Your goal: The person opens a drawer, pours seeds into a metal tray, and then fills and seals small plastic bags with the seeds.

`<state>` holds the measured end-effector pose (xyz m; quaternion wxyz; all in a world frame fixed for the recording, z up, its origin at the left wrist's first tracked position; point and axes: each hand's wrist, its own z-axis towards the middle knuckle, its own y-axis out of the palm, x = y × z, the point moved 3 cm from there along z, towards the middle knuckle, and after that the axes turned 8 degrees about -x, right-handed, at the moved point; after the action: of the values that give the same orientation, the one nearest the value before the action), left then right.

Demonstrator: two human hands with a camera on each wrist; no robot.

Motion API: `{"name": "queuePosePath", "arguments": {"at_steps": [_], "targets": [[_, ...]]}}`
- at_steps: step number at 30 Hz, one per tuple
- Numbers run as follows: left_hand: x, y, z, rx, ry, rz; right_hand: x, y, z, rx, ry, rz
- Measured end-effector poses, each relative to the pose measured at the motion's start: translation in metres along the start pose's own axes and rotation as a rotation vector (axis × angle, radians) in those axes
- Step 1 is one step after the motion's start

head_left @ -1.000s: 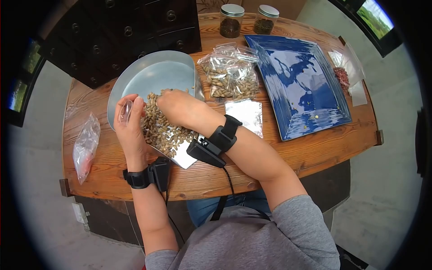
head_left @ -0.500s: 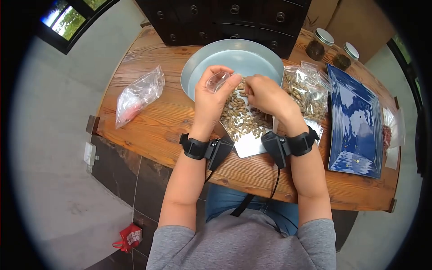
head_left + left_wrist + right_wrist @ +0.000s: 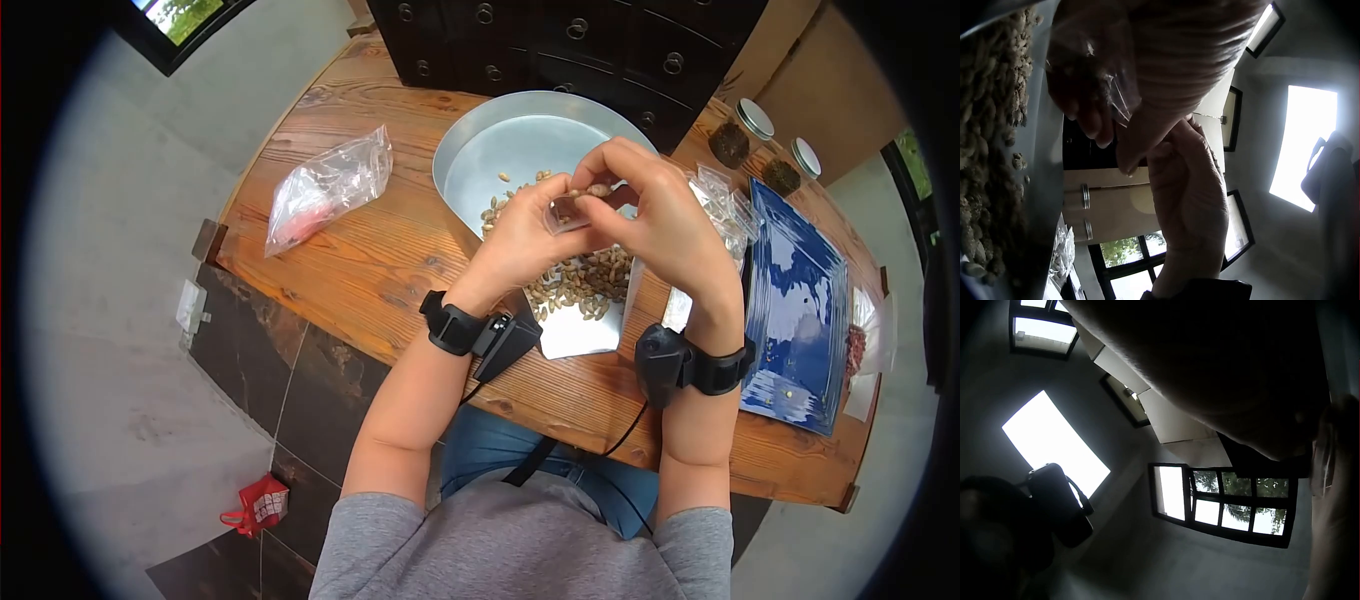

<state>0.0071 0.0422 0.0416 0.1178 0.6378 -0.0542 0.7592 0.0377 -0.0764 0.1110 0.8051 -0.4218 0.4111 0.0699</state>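
My left hand (image 3: 522, 238) holds a small clear plastic bag (image 3: 562, 214), its film also showing by the fingers in the left wrist view. Over the bag's mouth, my right hand (image 3: 680, 220) reaches in from the right, pinching a few tan seed pods (image 3: 599, 190) between thumb and fingers. Both hands are above a rounded metal pan (image 3: 470, 150). Many loose brown pods (image 3: 570, 290) are heaped toward the pan's front, partly hidden beneath the hands. In the right wrist view the hand is mostly dark.
A crumpled clear bag with something pink (image 3: 330, 195) lies to the left. On the right are filled clear bags (image 3: 725, 205), a blue rectangular plate (image 3: 800, 300) and two lidded jars (image 3: 738, 135). A dark drawer cabinet (image 3: 540, 40) stands behind the pan.
The right hand has come up from the pods in the pan to the bag in the left hand. The head view has swung, shifting the table across the picture.
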Motion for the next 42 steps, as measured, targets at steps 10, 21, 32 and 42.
{"name": "queuePosePath", "arguments": {"at_steps": [10, 21, 32, 42], "targets": [[0.006, 0.003, -0.001, -0.109, 0.007, 0.024, -0.003, 0.006, -0.001, -0.122, 0.007, -0.058], [-0.002, -0.011, 0.001, 0.161, 0.087, -0.140, 0.027, 0.000, -0.019, -0.256, 0.284, -0.309], [-0.005, -0.021, 0.003, 0.279, 0.181, -0.257, 0.023, 0.042, -0.028, -0.410, 0.400, -0.740], [-0.010, -0.023, 0.004, 0.268, 0.187, -0.162, 0.049, 0.044, -0.013, -0.427, 0.383, -0.543]]}}
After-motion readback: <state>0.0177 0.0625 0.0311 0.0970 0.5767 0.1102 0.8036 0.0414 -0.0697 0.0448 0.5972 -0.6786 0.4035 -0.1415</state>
